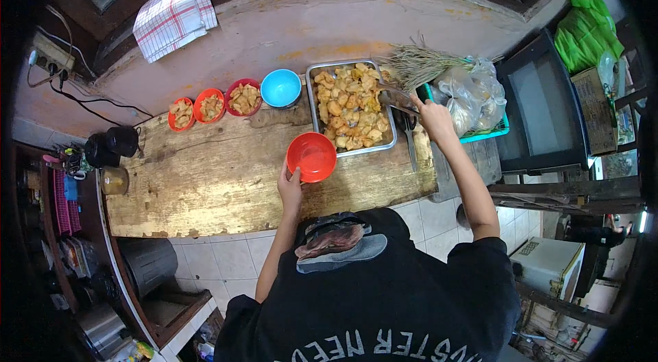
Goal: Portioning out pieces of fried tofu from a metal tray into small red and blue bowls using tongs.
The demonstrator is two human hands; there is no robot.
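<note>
My left hand (291, 186) holds an empty red bowl (312, 156) by its rim, in front of a metal tray (354, 151) of fried pieces (349, 105). My right hand (431, 114) grips metal tongs (398, 91), whose ends reach over the tray's right side; whether they pinch a piece cannot be told. Left of the tray stands an empty blue bowl (281, 88). Beyond it, a dark red bowl (243, 98) and two orange-red bowls (209, 105) (181, 114) hold fried pieces.
Right of the tray lie scissors (411, 143), a bundle of dried stalks (426, 65) and knotted plastic bags (460, 97) in a turquoise basket (485, 135). A clear container (114, 180) and black containers (122, 141) stand at the wooden table's (205, 182) left end. A wall lies behind.
</note>
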